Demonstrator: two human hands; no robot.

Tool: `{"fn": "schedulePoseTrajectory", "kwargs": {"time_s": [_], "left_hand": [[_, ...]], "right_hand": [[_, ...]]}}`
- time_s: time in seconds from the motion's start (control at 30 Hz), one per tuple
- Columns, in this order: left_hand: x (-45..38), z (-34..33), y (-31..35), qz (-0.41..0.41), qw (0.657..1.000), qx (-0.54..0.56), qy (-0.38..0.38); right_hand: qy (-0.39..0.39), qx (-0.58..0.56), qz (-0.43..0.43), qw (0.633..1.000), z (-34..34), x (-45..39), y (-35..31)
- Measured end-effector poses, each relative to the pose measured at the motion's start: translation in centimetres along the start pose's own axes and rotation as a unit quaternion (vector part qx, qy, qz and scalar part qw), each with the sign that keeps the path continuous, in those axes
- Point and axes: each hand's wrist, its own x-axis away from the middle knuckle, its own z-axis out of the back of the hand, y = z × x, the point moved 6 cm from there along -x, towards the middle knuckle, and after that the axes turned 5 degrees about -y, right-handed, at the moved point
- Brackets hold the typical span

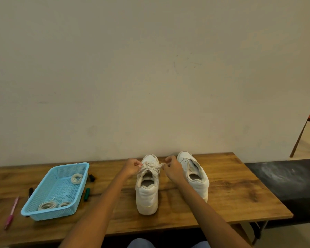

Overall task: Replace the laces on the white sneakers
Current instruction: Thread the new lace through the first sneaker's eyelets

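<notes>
A wooden table [231,190] stands against a plain wall [150,68], its far edge touching the wall and its near edge running just above the person's knees. Two white sneakers sit upright near the table's middle, toes to the wall and heels to the person. The left sneaker [147,190] stands further from the wall; the right sneaker [195,174] is just beside it, angled slightly outward, its toe almost at the far edge. Bare wood lies open to the right of the shoes as far as the table's right edge, where a dark bench [284,183] adjoins. To the left, a blue basket [43,208] holds coiled laces [76,178] and sits well apart from the shoes, with bare wood between. A pink pen [12,213] lies near the left edge, and dark markers [86,194] lie beside the basket. The left sneaker is laced, its lace [150,167] crossing over the tongue. The left hand [132,167] pinches the lace at one side and the right hand [172,169] pinches the other side, both with curled fingers. The right sneaker looks unlaced, its tongue loose, though its eyelets are too small to read.
</notes>
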Motion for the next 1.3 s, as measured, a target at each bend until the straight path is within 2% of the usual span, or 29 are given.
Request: {"fn": "schedulePoseTrajectory", "kwargs": {"time_s": [0.13,0.27,0.37,0.47,0.63,0.8,1.3], "left_hand": [[0.1,0.0,-0.5,0.006,1.000,0.014,0.024],[1.4,0.0,-0.9,0.062,0.997,0.014,0.041],[2.3,-1.1,-1.4,0.084,0.996,0.020,0.002],[4.0,-2.6,-1.1,0.086,0.995,0.041,0.031],[5.6,-3.7,-1.0,0.093,0.989,0.057,0.103],[5.9,-3.7,-1.2,0.071,0.993,0.045,0.077],[4.0,-3.8,-0.3,0.094,0.990,0.013,0.107]], "right_hand": [[0.001,0.017,-0.013,1.000,0.2,0.4,-0.4],[-0.015,0.028,-0.032,0.999,0.4,1.1,-0.9],[-0.093,0.061,-0.055,0.992,-0.6,2.4,-1.3],[-0.155,0.077,-0.066,0.983,-2.3,4.7,-1.7],[-0.083,0.039,-0.102,0.991,-2.6,6.5,-1.8],[-0.035,0.055,-0.109,0.992,-3.0,6.5,-2.4],[-0.037,0.099,-0.104,0.989,-2.3,4.9,-3.1]]}}
